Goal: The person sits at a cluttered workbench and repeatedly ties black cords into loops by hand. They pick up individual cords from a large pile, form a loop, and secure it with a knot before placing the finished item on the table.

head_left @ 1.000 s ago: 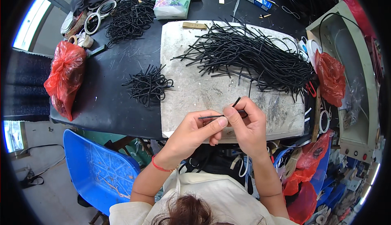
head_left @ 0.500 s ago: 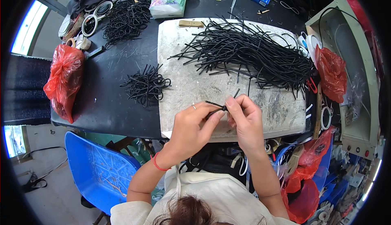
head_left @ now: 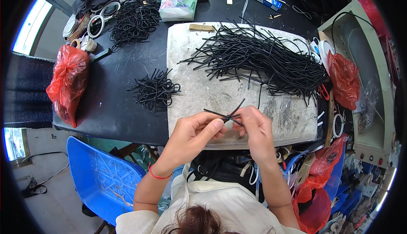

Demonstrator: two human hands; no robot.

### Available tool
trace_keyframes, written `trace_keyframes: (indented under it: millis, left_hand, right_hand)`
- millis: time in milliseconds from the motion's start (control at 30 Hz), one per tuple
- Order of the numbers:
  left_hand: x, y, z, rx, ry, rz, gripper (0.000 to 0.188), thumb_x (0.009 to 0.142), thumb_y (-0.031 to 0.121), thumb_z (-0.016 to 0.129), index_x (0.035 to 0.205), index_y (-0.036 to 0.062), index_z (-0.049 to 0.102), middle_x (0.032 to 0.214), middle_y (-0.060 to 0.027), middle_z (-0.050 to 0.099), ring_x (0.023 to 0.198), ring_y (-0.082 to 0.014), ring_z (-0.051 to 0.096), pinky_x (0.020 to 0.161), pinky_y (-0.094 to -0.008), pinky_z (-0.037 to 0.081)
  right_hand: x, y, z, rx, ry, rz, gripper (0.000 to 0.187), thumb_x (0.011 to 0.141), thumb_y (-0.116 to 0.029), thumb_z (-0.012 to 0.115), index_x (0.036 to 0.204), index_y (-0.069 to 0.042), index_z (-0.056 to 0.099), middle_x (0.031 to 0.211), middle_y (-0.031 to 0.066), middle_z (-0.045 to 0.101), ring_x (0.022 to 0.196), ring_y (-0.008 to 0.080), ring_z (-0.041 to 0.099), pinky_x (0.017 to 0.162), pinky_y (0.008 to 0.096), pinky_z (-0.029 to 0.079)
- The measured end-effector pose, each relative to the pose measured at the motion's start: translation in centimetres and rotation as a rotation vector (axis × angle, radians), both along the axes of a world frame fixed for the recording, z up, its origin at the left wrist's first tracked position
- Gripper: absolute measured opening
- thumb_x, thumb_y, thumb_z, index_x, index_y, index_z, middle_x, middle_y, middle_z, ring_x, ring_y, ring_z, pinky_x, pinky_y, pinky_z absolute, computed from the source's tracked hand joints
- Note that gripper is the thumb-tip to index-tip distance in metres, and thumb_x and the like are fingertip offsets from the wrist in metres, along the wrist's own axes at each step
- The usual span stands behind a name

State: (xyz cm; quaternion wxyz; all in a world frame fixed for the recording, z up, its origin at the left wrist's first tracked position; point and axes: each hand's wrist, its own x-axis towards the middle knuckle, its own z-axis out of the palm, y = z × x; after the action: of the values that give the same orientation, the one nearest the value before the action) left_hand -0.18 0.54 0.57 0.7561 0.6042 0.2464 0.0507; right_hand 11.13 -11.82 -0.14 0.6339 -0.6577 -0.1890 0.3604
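Observation:
A short black cord [head_left: 228, 118] crosses itself in a knot above the near part of the pale board, its thin ends sticking out to several sides. My left hand [head_left: 188, 136] pinches it just left of the knot, thumb on top. At the knot's right side, my right hand [head_left: 257, 133] has its thumb and fingers closed on the cord; its fingertips are partly blurred. Beyond my hands a big heap of loose black cords [head_left: 267, 62] lies across the board. A small pile of looped black cords [head_left: 154, 89] rests to the left of the board.
The worn pale board [head_left: 182, 107] lies on a black table [head_left: 112, 102]. Farther left are another cord pile [head_left: 133, 24] and a red plastic bag [head_left: 68, 85]. A tissue pack [head_left: 180, 1] stands at the back. Below the table edge sits a blue tub [head_left: 99, 176].
The knotted cord and my left hand have shifted slightly left and down. More cord ends now spread from the knot. My right hand has turned, its fingers now lower beside the knot.

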Motion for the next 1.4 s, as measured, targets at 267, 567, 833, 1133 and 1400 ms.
trace_keyframes:
  millis: [267,567,833,1133,1400]
  left_hand:
    - [0.3,0.1,0.0,-0.192,0.046,-0.009,0.024,0.088,0.019,0.055,0.091,-0.0042,0.059,0.077,-0.0055,0.063,0.069,-0.0085,0.058,0.063,-0.02,0.048]
    - [-2.2,2.8,-0.4,0.642,0.132,0.422,0.012,0.082,0.01,0.059,0.079,-0.0015,0.06,0.07,-0.006,0.06,0.063,-0.0121,0.054,0.058,-0.0256,0.043]
    - [-0.2,4.0,0.6,1.533,0.061,0.731,0.026,0.075,0.004,0.065,0.1,0.0046,0.062,0.096,-0.0092,0.058,0.094,-0.0249,0.052,0.084,-0.0339,0.039]
    - [0.5,0.3,0.4,0.194,0.015,0.06,0.019,0.086,0.009,0.055,0.1,-0.0027,0.06,0.081,-0.0068,0.065,0.075,-0.0114,0.062,0.062,-0.0228,0.048]
    - [-0.1,-0.1,-0.1,-0.335,-0.082,0.139,0.022,0.088,0.015,0.055,0.102,-0.0024,0.059,0.09,-0.0078,0.063,0.084,-0.0097,0.06,0.065,-0.0194,0.049]
  right_hand:
    - [-0.3,0.1,-1.6,0.129,-0.291,0.016,0.015,0.086,-0.011,0.056,0.077,0.0,0.053,0.069,0.0018,0.048,0.06,0.0066,0.043,0.052,0.0208,0.035]
    - [1.7,0.6,-0.6,-0.067,-0.933,-0.128,0.009,0.082,-0.004,0.057,0.089,0.0,0.06,0.078,0.0093,0.054,0.069,0.0235,0.052,0.062,0.0299,0.043]
    - [5.7,2.9,-1.6,-0.33,-1.545,-0.137,0.02,0.068,-0.005,0.063,0.088,-0.006,0.063,0.086,0.0032,0.055,0.082,0.0205,0.05,0.07,0.0348,0.037]
    - [2.6,0.7,0.4,-0.016,-1.514,0.111,0.025,0.065,-0.009,0.065,0.09,-0.01,0.064,0.075,-0.0013,0.054,0.075,0.0149,0.055,0.088,0.0404,0.033]
    - [0.9,1.9,2.2,-0.096,-0.998,-0.172,0.027,0.069,0.004,0.066,0.094,-0.004,0.063,0.074,0.0054,0.056,0.063,0.0184,0.054,0.051,0.0275,0.043]
